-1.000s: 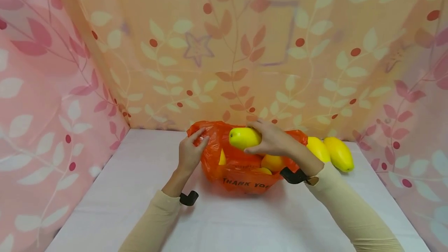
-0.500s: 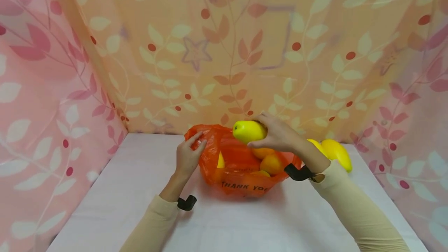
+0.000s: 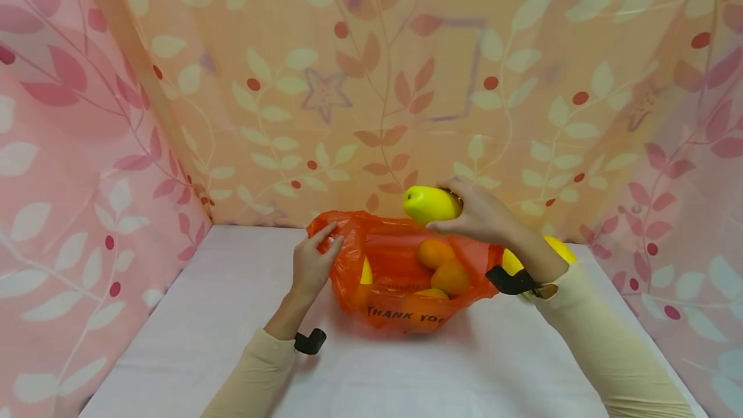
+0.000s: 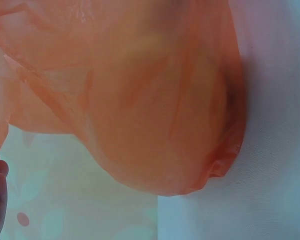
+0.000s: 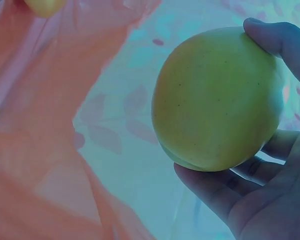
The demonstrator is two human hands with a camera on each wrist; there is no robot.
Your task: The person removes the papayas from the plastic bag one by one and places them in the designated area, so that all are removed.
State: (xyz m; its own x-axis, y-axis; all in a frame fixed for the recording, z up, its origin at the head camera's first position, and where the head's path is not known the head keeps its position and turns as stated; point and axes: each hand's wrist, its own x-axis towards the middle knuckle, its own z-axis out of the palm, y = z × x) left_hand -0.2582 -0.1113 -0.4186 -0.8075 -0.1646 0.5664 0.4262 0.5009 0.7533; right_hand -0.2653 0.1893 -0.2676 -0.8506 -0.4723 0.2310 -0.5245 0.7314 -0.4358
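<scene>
Nearest: two beige sleeves (image 3: 615, 347), a black angled bracket (image 3: 310, 342) at each wrist, white cloth (image 3: 371, 382) spread beneath.

Left hand (image 3: 310, 266): thumb and fingers pinching the left rim of a crinkled, translucent red-orange plastic bag (image 3: 386, 326), black "THANK YO…" lettering on its near wall. Bag sits on the cloth, mouth gaping upward.

Inside, toward the right: three rounded orange-yellow fruits (image 3: 451, 278) lying together. At the left wall, a yellow fruit (image 3: 367, 271), mostly behind film; its full outline is hard to make out, even from the left wrist.

Right hand (image 3: 482, 215): grasping a smooth yellow-green oblong fruit (image 3: 432, 205), thumb one side, fingers the other. Fruit held above the bag's far rim, apart from the film in the right-wrist view.

Right of the bag, partly hidden by the forearm: long yellow fruits (image 3: 559, 249) on the cloth.

Farthest: peach-orange leaf-print backdrop (image 3: 371, 140), pink leaf-print panels (image 3: 58, 211) flanking it.
</scene>
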